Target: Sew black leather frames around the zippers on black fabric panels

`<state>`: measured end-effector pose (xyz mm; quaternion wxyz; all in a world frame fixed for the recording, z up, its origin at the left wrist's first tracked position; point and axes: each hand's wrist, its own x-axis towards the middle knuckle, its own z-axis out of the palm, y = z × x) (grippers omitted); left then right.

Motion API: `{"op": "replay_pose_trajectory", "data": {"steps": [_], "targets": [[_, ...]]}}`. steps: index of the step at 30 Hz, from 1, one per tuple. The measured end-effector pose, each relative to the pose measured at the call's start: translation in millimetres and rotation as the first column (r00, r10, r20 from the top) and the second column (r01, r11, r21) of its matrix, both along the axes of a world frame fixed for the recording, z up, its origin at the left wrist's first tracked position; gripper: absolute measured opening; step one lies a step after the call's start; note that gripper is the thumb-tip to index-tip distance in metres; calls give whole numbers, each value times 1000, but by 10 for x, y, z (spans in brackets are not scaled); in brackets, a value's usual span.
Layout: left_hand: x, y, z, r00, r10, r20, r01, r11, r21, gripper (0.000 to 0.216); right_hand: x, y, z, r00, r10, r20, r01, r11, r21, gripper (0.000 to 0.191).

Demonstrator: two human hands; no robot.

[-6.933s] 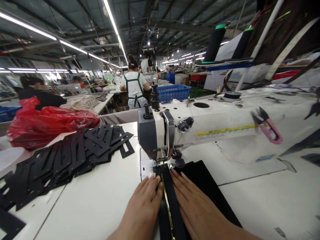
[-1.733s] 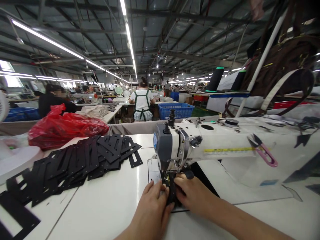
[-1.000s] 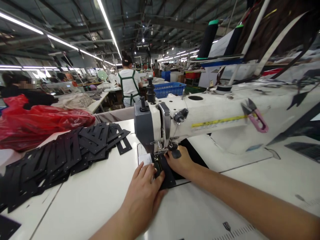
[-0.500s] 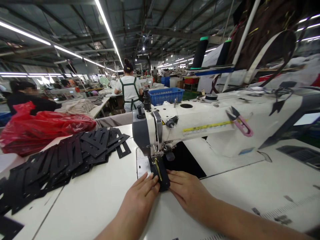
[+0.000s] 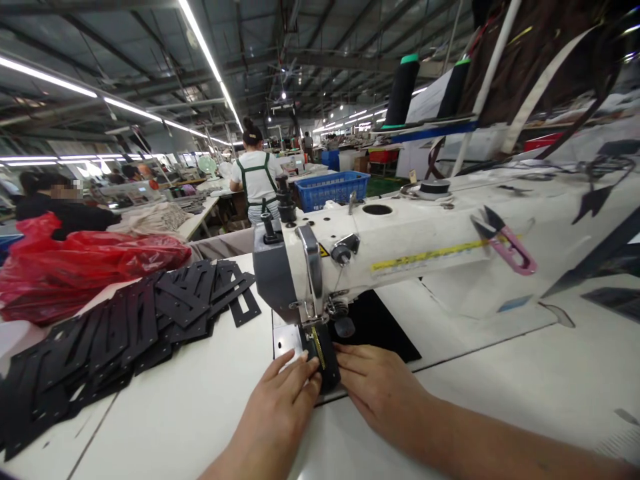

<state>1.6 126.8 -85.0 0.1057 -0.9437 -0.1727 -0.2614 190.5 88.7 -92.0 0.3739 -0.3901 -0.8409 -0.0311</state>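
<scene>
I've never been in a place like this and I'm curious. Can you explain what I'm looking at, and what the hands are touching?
The view comes from one camera on a person's head, looking forward and down. There is no robot: the left hand and right hand are bare. The big white thing is a sewing machine. Below its front end is a black piece with a gold zipper. The fingers rest along its two sides, one hand on each. On the white table, toward the picture's left, is a pile of black frames with slots cut out; behind it is a red plastic bag. A flat black sheet lies under the machine's arm, and pink-handled snips sit against its side.
</scene>
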Motion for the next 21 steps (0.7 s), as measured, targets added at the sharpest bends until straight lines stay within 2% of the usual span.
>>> {"op": "replay_pose_trajectory", "data": {"steps": [7, 9, 13, 15, 18, 21], "targets": [[26, 161, 35, 1000, -14, -7, 14, 1000, 24, 28, -8, 173, -27, 999, -23, 38, 23, 1000, -8, 31], [19, 230, -12, 999, -32, -8, 33, 999, 26, 27, -5, 232, -30, 999, -18, 27, 18, 1000, -11, 28], [6, 364, -143, 992, -43, 116, 39, 999, 34, 29, -7, 342, -4, 1000, -27, -6, 27, 999, -22, 25], [6, 392, -167, 991, -16, 134, 19, 1000, -21, 28, -10, 370, 28, 999, -26, -41, 25, 999, -26, 25], [8, 371, -142, 997, 55, 55, -46, 985, -165, 22, -6, 359, 82, 995, 2, -103, -11, 996, -89, 26], [22, 334, -116, 992, 103, 66, -87, 974, -207, 20, -1, 326, 99, 994, -12, -105, -5, 987, -159, 27]]}}
